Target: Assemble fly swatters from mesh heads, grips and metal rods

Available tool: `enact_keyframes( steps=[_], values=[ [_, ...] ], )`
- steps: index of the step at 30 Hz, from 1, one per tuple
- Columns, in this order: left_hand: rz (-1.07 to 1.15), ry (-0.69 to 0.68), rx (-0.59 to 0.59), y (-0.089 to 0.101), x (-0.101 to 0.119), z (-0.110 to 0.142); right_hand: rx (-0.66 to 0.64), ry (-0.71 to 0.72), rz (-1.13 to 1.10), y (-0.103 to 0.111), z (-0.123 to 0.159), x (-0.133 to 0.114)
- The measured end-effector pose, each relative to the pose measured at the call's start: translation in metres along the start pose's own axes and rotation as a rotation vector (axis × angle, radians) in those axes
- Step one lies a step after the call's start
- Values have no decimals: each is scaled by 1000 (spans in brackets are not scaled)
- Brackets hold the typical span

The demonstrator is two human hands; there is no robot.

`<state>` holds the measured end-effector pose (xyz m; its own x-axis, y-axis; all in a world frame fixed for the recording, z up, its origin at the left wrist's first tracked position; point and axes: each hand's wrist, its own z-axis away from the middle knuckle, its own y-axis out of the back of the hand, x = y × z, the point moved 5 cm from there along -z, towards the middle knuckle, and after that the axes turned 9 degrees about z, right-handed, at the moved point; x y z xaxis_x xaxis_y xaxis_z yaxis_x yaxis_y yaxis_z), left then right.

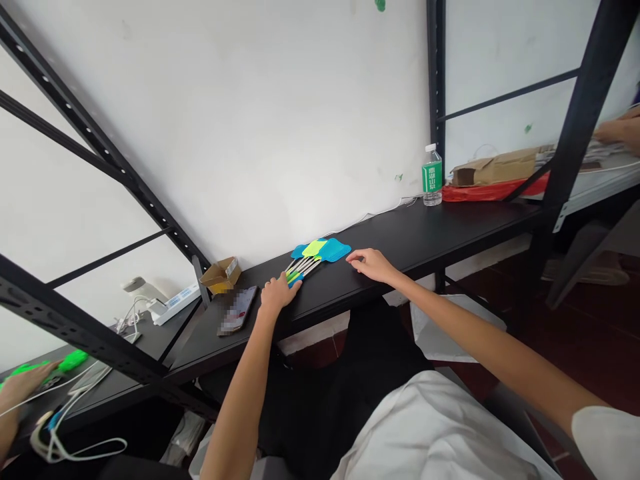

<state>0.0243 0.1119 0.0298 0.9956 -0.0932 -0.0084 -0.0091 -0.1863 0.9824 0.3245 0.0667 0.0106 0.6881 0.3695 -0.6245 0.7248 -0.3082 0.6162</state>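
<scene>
Several fly swatters with blue and yellow-green flat heads [334, 250], thin silvery rods and blue and green handles lie bundled on the black shelf top [395, 237]. My left hand [278, 294] is closed over the handle ends, which its fingers partly hide. Just right of the blue head, my right hand [374, 265] hovers with loosely bent fingers slightly apart and nothing visible in them. Left of my left hand lies a phone [244, 308], its screen partly blurred out.
An open cardboard box [221, 276] sits by the left post. At the back right stands a water bottle [432, 176] near brown packages [505, 167] on red plastic. Other people's hands work at the far left [23, 387] and far right [620, 130]. A power strip [175, 305] lies left.
</scene>
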Motion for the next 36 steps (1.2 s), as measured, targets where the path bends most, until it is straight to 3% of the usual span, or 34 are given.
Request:
enact_keyframes(
  steps=[9,14,18,22,24,28,36],
  values=[
    [41,-133,-2,22,107,63,1,74,97,0,4,-8],
    [103,-256,-7,29,145,81,-20,130,301,-4,8,-15],
    [168,-291,-18,28,142,79,-76,201,324,-8,9,-16],
    [276,-394,93,21,130,63,-141,247,292,-11,10,-15],
    [352,-486,28,9,129,56,-200,265,289,-14,10,-14],
    [454,-482,-104,-8,126,51,-322,278,343,-22,10,-12],
    [386,-462,-103,-8,112,54,-438,155,436,-28,-1,-13]
  ],
)
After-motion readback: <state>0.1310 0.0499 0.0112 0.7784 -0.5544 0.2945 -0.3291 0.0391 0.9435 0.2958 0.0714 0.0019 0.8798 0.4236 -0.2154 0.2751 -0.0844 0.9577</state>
